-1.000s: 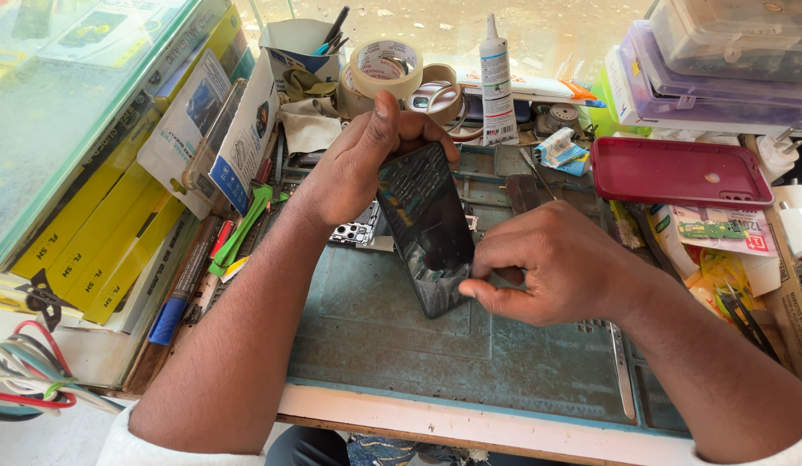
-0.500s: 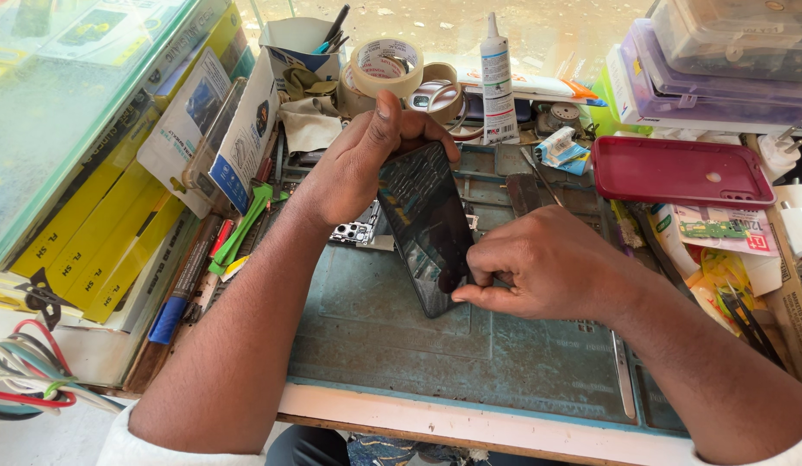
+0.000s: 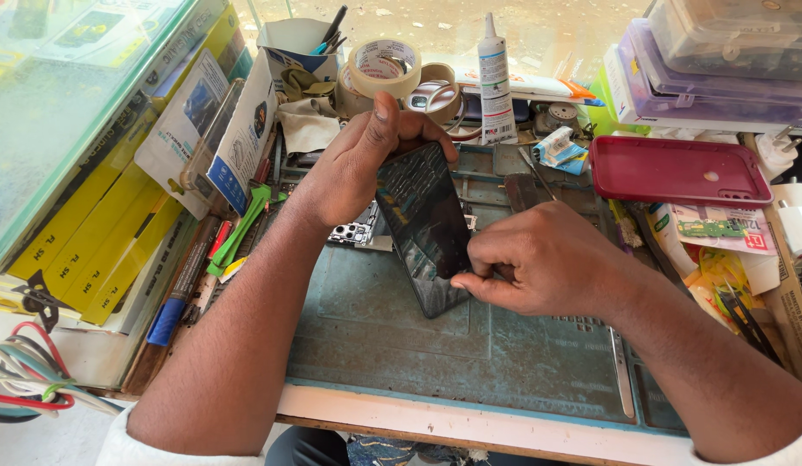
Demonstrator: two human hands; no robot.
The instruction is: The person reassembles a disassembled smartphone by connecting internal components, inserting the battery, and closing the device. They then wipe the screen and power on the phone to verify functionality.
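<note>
Head view: the left hand grips the upper end of a black phone, thumb over the top edge, fingers behind it. The phone stands tilted on its lower end on the teal work mat — glass facing the camera. The right hand is closed in a pinch at the phone's right edge, fingertips touching it. A red phone cover lies well apart, at the right — tape rolls and a white glue bottle stand behind

Workbench, teal mat, tape rolls
</note>
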